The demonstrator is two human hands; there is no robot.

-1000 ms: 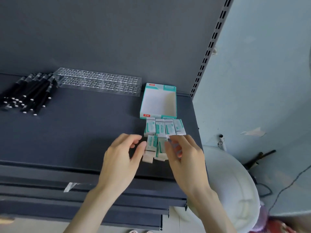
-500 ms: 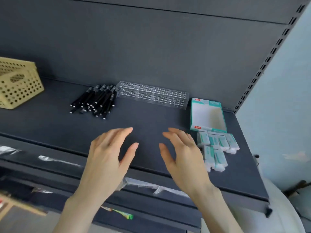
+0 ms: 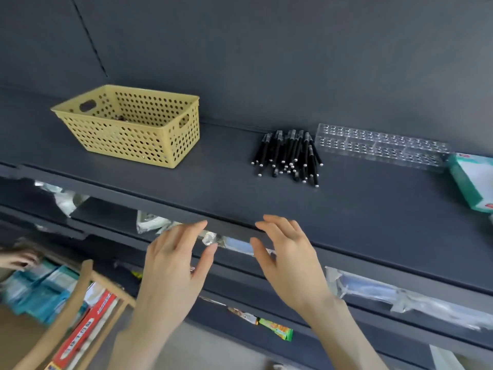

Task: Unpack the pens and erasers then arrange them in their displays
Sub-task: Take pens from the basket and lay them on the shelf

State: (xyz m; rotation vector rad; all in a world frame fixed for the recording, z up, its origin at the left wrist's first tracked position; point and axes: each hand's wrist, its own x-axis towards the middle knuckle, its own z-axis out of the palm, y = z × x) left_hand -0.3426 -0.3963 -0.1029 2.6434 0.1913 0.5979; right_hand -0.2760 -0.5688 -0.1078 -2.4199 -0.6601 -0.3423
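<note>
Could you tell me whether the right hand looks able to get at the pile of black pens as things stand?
Probably yes: the right hand is open and empty, and only bare shelf lies between it and the pens.

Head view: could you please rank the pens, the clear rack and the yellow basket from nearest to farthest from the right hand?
1. The pens, straight beyond the right hand.
2. The rack, farther back and to the right.
3. The basket, far off to the left.
</note>
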